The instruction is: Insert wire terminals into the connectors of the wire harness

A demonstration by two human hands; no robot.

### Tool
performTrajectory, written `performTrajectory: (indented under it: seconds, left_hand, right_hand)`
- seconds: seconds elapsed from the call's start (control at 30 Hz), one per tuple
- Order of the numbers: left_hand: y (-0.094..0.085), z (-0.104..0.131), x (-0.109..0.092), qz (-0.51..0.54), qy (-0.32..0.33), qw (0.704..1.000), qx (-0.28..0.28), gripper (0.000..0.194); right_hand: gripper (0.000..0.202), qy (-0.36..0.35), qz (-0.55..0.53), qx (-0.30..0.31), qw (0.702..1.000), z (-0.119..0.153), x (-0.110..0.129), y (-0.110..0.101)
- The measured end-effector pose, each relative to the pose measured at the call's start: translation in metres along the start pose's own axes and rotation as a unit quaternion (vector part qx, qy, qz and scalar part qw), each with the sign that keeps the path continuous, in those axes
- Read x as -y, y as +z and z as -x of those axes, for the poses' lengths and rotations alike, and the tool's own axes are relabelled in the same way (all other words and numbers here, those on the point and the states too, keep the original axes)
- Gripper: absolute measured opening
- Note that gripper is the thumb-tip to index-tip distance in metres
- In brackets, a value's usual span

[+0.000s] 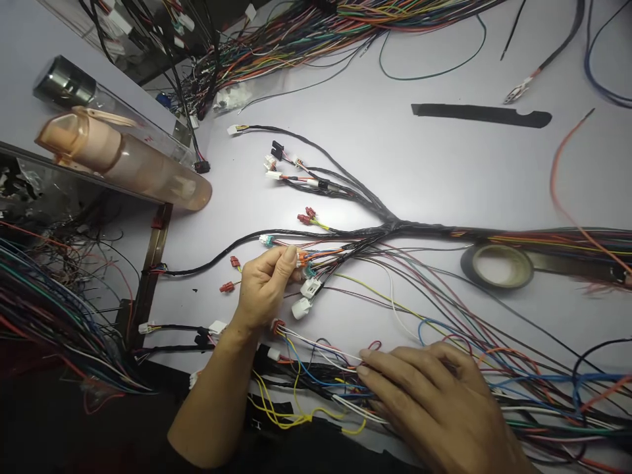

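Observation:
My left hand [266, 283] pinches an orange connector [301, 259] at the end of a short branch of the black-taped wire harness [424, 229]. Beside its fingertips are a teal connector [310, 270] and white connectors [311, 287]. My right hand [434, 401] lies palm down with its fingers fairly straight, over the loose wires at the lower right. Near its fingertips run white wires [320, 343] from a red-brown connector [278, 326]. Whether anything is under the right palm is hidden.
A tape roll [497, 265] lies at the right, below the harness trunk. A black blade-like strip [481, 115] rests at the upper right. Two bottles [143, 168] lie at the upper left. Wire bundles [316, 26] run along the back, with more [44, 303] at the left.

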State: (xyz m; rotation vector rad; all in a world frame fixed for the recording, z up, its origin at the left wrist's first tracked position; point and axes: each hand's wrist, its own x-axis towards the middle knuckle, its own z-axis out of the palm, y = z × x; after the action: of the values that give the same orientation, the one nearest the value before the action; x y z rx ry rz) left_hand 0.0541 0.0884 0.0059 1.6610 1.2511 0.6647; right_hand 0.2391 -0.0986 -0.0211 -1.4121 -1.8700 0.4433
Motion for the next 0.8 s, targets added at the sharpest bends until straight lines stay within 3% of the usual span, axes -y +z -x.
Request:
performTrajectory:
  seconds: [0.8]
  left_hand:
    - [0.0030,-0.0016,0.0037,-0.008,0.003,1.000,-0.019,0.039]
  right_hand:
    - [0.023,-0.014,0.012,0.026,1.000,-0.0051,0.0018,-0.0072]
